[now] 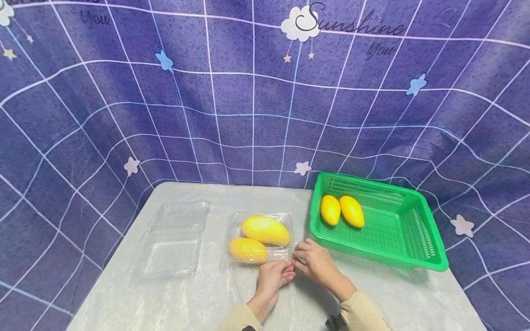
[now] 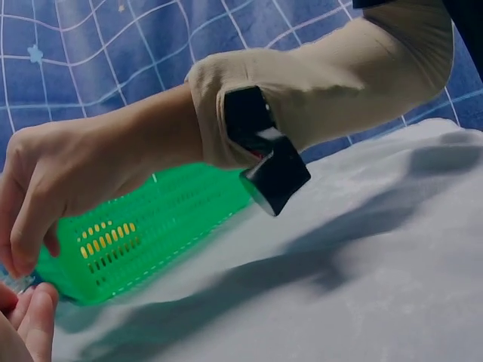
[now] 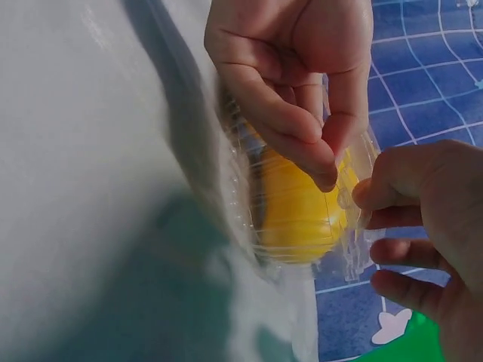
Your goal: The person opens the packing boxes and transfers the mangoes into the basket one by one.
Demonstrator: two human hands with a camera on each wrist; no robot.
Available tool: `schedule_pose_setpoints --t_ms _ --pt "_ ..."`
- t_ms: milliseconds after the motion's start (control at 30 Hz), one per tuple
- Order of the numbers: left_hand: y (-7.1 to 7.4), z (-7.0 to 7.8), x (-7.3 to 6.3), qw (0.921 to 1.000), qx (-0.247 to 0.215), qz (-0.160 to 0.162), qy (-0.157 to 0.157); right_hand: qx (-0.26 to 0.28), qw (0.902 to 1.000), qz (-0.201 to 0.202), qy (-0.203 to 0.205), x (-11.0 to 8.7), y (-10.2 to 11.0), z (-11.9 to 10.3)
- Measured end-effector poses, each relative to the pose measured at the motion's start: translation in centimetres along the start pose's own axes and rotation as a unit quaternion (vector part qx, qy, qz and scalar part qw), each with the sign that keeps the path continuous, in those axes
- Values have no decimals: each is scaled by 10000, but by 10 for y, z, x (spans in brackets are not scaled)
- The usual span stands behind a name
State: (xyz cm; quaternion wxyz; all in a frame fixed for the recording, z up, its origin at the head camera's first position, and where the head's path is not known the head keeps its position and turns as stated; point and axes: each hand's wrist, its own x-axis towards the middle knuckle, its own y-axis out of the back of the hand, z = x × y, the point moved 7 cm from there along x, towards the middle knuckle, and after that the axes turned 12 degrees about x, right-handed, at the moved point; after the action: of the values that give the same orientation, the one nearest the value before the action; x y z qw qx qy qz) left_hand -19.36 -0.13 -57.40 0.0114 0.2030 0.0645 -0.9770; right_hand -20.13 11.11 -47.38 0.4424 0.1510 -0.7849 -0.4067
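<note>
A transparent plastic clamshell box (image 1: 229,230) stands mid-table, its lid over two yellow mangoes, the larger mango (image 1: 264,230) behind the smaller mango (image 1: 247,249). At its near right corner, my left hand (image 1: 273,279) pinches the rim between thumb and fingers. My right hand (image 1: 318,263) grips the same corner from the right side, close to the left fingertips. Seen from the right wrist, the thumb presses on the box's rim (image 3: 352,253), with one mango (image 3: 298,215) showing through the plastic. The left wrist view shows only the fingertips of the left hand (image 2: 30,324).
To the right is a green plastic basket (image 1: 430,230) with two mangoes (image 1: 330,210) at its left end. Another transparent clamshell box (image 1: 169,253) lies unfolded on the left. A blue gridded curtain (image 1: 252,96) hangs behind the white-covered table (image 1: 207,299).
</note>
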Motion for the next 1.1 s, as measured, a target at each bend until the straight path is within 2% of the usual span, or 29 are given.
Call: schedule_pose_setpoints --t_ms 267,567,800,1100 --pt "-2 1 -3 9998 -109 150 41 553 9982 -218 42 0 -2 4" --pt "-8 2 -5 10000 -75 -39 -8 983 9946 -88 -334 -2 0 10" --pt "-12 -1 -6 9997 -203 -154 -10 682 9971 -181 -288 -5 -2 4" --pt "-15 -3 -4 9996 -281 -73 -4 202 9994 -118 256 -8 -3 3"
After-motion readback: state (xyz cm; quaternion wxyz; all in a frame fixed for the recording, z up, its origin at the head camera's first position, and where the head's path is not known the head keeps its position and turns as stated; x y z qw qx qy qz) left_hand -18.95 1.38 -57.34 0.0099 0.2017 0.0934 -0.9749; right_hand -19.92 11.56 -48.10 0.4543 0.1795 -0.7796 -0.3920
